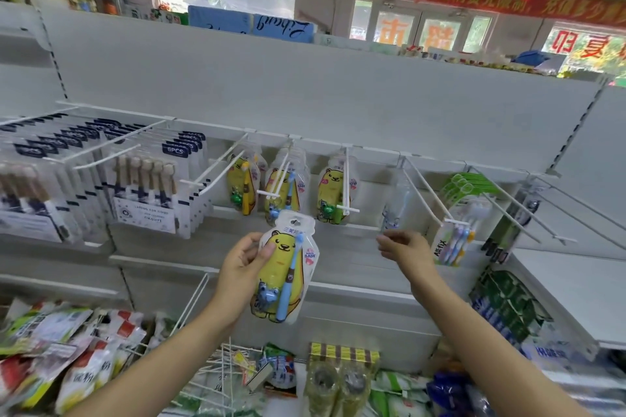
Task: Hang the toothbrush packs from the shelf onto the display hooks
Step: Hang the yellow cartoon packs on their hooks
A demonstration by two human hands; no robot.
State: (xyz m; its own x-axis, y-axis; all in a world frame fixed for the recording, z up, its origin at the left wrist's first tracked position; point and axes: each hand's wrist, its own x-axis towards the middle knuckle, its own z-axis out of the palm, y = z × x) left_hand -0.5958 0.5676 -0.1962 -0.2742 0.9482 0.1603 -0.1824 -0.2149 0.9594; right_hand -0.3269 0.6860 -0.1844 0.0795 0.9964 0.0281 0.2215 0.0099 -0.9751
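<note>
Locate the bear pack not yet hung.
Head view, centre: the bear pack is held upright in the left hand, just below the middle hook of hung bear packs, left of the empty right hand.

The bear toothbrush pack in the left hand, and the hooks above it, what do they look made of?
The bear toothbrush pack, held by the left hand, looks like glossy plastic over a printed card: it shines, and the blue brush shows through. The display hooks look like white-coated metal wire: thin, straight and rigid, though plastic can't be ruled out.

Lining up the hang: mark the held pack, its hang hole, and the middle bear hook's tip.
Held pack (pixel 283 267): head view, yellow bear body.
Hang hole (pixel 296 222): head view, top tab cutout.
Hook tip (pixel 269 194): head view, front crossbar.
</note>
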